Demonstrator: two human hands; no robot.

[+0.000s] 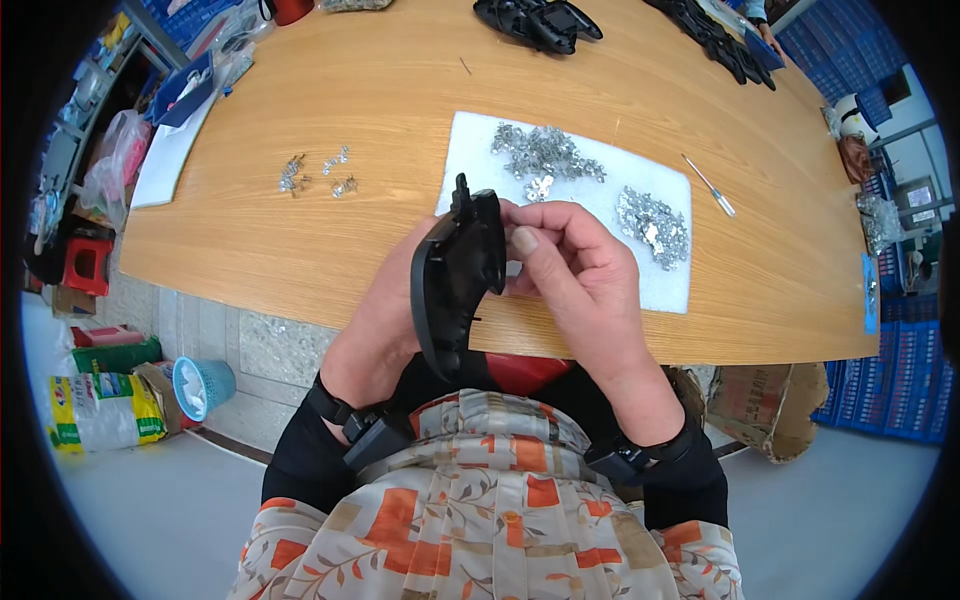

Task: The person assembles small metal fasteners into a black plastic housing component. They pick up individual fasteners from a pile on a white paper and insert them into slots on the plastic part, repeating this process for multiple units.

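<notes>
A curved black plastic part [462,270] stands upright over the near edge of the table, its hollow side turned to the right. My left hand [392,285] grips it from behind, with the fingers mostly hidden by the part. Close against its right edge, my right hand [575,262] has thumb and forefinger pinched together; whatever lies between them is too small or hidden. Beyond my hands lies a white foam sheet [470,150] bearing two piles of small silvery metal clips, a far pile [545,153] and a right pile [653,226].
Loose small metal pieces [292,175] lie left on the wooden table [380,90]. A screwdriver [712,188] rests right of the foam. More black plastic parts [540,24] sit at the far side. A blue bin [190,90] stands far left; a person's hand [770,38] shows far right.
</notes>
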